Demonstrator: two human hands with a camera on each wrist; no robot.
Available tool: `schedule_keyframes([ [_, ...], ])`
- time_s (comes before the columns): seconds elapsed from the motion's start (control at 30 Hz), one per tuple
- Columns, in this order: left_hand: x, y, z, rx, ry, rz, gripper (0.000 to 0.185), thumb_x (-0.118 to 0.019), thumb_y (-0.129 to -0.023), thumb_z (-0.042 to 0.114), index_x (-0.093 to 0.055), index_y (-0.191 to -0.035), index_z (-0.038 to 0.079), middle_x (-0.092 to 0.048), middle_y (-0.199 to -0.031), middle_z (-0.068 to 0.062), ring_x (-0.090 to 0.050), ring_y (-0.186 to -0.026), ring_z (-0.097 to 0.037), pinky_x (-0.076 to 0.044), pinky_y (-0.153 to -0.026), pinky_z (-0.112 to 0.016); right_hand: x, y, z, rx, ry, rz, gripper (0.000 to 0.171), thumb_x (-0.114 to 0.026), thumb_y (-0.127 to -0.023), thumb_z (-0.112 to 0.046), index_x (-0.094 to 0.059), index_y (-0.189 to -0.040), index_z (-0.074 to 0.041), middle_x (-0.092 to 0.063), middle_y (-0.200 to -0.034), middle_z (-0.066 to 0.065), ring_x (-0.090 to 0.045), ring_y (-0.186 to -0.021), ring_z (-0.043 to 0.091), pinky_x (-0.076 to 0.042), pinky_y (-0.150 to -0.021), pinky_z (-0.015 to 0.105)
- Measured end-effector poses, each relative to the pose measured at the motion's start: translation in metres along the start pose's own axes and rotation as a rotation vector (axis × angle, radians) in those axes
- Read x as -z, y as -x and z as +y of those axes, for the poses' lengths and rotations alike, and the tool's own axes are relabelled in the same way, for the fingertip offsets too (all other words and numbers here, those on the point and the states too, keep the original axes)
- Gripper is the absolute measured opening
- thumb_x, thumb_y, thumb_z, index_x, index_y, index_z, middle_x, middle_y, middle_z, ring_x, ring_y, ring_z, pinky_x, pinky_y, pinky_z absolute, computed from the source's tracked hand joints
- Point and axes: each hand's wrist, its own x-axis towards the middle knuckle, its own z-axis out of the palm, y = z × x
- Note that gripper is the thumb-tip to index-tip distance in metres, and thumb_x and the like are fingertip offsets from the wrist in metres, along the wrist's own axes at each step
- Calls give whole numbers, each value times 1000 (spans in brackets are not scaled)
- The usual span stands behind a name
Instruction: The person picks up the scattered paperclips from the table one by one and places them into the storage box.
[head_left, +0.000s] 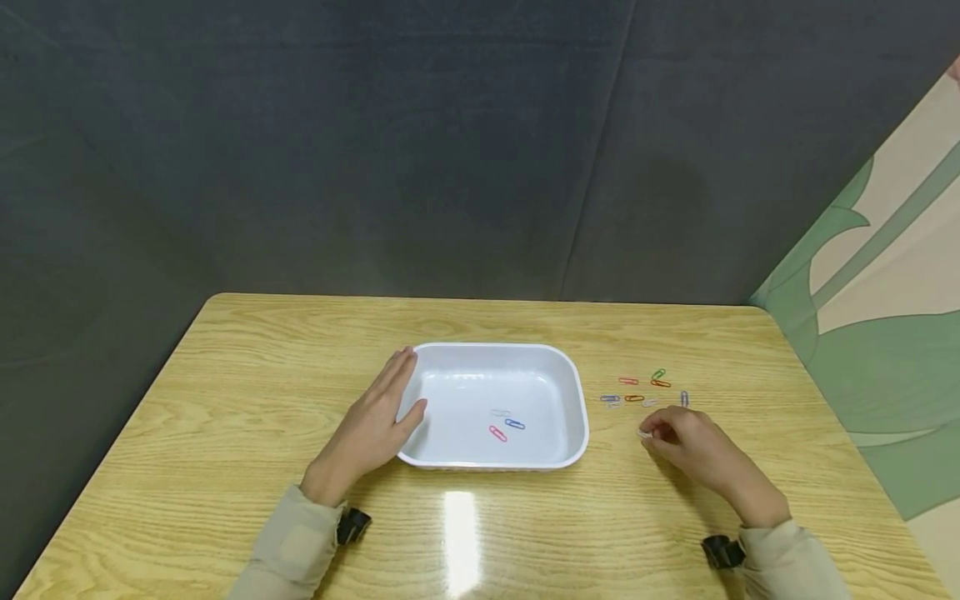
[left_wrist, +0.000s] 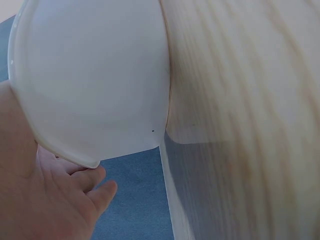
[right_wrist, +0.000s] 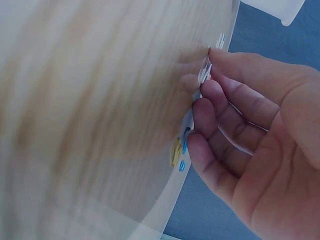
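Observation:
A white tray (head_left: pixel 491 462) sits mid-table with a pink paper clip (head_left: pixel 498 434), a blue paper clip (head_left: pixel 514 424) and a white paper clip (head_left: pixel 501 412) inside. My left hand (head_left: pixel 375 421) rests along its left rim, fingers extended, thumb over the inner side; the left wrist view shows the tray wall against the palm. To the right of the tray, my right hand (head_left: pixel 693 446) pinches a white paper clip (head_left: pixel 644 433) between thumb and fingertips, low over the tabletop. Just beyond it lie several loose clips, among them a green paper clip (head_left: pixel 659 374) and an orange paper clip (head_left: pixel 634 398).
The wooden table (head_left: pixel 285 375) ends at a dark curtain (head_left: pixel 420 167) behind and on the left. A wall with green leaf shapes (head_left: pixel 892 367) borders its right side. Both wrists carry a black strap mount (head_left: pixel 723 552).

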Motion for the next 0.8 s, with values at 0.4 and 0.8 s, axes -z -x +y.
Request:
schedule_keyframes([
  [0.4,0,-1,0,-3,0,2,67,-47,-104,33,-20,-158,4,-17,-167,-12,-14,-155,-29,-22,-124,-49,-2,-1,1,-6,-5,-46,4,-67,-92,-6,-69,-92,-2,-63,-84,1,-47,-71,3,-45,-60,22],
  [0.8,0,0,1,5,-1,3,67,-46,-104,34,-20,-158,4,-17,-167,-11,-14,-155,-27,-22,-124,-48,1,0,-2,25,1,4,5,-63,-95,-6,-67,-93,-5,-64,-83,-2,-51,-71,-1,-46,-59,22],
])
